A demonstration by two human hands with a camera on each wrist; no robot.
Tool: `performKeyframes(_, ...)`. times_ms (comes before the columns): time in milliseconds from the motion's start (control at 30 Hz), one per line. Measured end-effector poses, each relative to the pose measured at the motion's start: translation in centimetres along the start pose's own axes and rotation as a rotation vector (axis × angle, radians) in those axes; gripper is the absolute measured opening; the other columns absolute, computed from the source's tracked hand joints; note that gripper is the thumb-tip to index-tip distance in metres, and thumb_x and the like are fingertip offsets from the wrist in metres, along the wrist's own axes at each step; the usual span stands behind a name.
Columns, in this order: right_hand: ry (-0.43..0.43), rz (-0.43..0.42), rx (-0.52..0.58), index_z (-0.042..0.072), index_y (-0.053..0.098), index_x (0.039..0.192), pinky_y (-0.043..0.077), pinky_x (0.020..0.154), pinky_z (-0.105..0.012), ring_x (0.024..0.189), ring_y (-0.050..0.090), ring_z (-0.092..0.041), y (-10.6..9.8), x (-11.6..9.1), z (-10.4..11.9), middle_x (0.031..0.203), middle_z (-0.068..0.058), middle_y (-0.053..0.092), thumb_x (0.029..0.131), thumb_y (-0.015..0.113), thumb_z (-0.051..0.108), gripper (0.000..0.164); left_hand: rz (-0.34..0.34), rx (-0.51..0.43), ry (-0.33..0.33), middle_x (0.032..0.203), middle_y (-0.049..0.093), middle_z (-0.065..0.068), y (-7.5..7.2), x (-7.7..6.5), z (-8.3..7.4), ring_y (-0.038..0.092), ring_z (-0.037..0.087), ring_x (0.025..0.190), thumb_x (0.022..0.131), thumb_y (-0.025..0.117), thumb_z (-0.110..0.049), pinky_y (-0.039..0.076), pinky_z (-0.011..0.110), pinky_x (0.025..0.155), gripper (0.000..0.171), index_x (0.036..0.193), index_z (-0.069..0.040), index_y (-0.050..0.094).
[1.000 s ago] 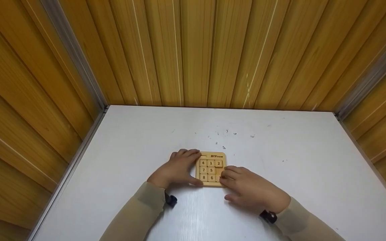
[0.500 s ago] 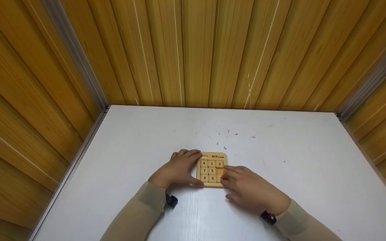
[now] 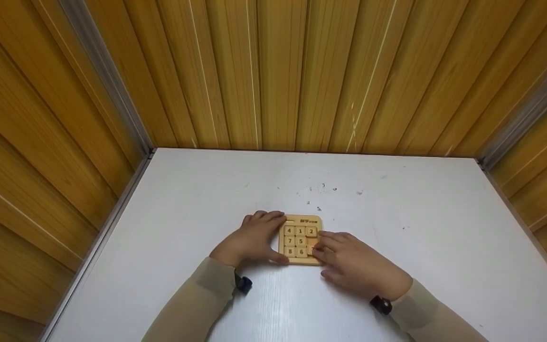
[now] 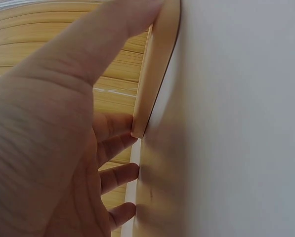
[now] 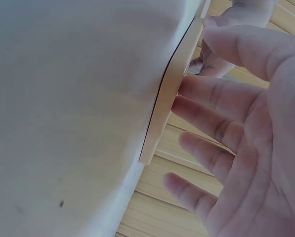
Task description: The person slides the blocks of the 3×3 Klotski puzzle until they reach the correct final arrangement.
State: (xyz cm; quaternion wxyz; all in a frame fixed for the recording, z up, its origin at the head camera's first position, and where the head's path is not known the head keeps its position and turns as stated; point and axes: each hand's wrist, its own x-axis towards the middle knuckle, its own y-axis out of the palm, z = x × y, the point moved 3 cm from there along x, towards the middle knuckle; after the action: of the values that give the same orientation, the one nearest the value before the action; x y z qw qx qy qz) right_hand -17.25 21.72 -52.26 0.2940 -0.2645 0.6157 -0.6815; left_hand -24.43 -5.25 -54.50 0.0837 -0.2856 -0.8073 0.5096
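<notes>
A wooden number sliding puzzle (image 3: 300,261) lies flat on the white table. Tiles 4, 1, 2, 7, 5, 8 and 6 are readable, with a gap in the right column below the 2. My left hand (image 3: 253,240) grips the puzzle's left side, thumb at the near edge and index finger at the far corner. At the right side is my right hand (image 3: 356,263), its fingertips on the lower-right tile (image 3: 311,251), which they mostly cover. In the right wrist view, the fingers (image 5: 201,150) are spread and slightly bent beside the frame's edge.
The white table (image 3: 197,190) has small dark marks (image 3: 319,209) beyond the puzzle. Yellow wood-pattern panels (image 3: 278,76) stand behind and on both sides, with grey metal strips at the corners. Each wrist carries a small black device (image 3: 381,305).
My right hand has shifted very slightly away from me, its fingertips still on the lower-right tile. My left hand keeps its hold, and the readable tiles keep their places.
</notes>
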Motion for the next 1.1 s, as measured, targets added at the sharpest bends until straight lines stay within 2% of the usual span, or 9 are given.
performKeyframes(167,-0.022,-0.024,-0.006,0.013,0.075,0.149,0.046,0.132,-0.055,0.159,0.056,-0.033,0.05,0.22,-0.39,0.155,-0.004,0.071,0.108,0.073,0.037,0.047,0.001,-0.006,-0.001,0.186,0.036,-0.004,0.09,0.03,0.06,0.033,0.029,0.17,0.081,0.095,-0.067,0.024,0.058,0.142,0.123,0.179,-0.02,0.037)
performKeyframes(400,-0.06,-0.071,0.001,0.013,0.078,0.145,0.052,0.127,-0.053,0.148,0.065,-0.032,-0.16,0.44,-0.7,0.144,-0.001,0.073,0.104,0.078,0.031,0.045,-0.006,-0.007,0.008,0.186,0.037,-0.003,0.14,-0.04,0.14,0.033,0.028,0.171,0.081,0.095,-0.067,0.024,0.055,0.143,0.122,0.178,-0.02,0.038)
performKeyframes(667,-0.037,-0.019,0.015,0.015,0.074,0.151,0.049,0.129,-0.057,0.152,0.061,-0.036,-0.53,0.41,-0.7,0.15,-0.003,0.071,0.105,0.078,0.033,0.05,-0.007,-0.013,-0.003,0.186,0.036,-0.005,0.07,-0.13,0.03,0.033,0.028,0.171,0.081,0.095,-0.066,0.024,0.056,0.143,0.121,0.178,-0.022,0.038)
performKeyframes(1100,0.003,0.043,0.032,0.017,0.073,0.153,0.044,0.134,-0.054,0.157,0.058,-0.031,-0.62,0.81,-0.98,0.154,0.0,0.069,0.109,0.072,0.035,0.048,-0.008,-0.005,0.002,0.186,0.036,-0.005,0.13,-0.11,0.09,0.034,0.028,0.17,0.081,0.095,-0.066,0.025,0.055,0.142,0.122,0.179,-0.022,0.037)
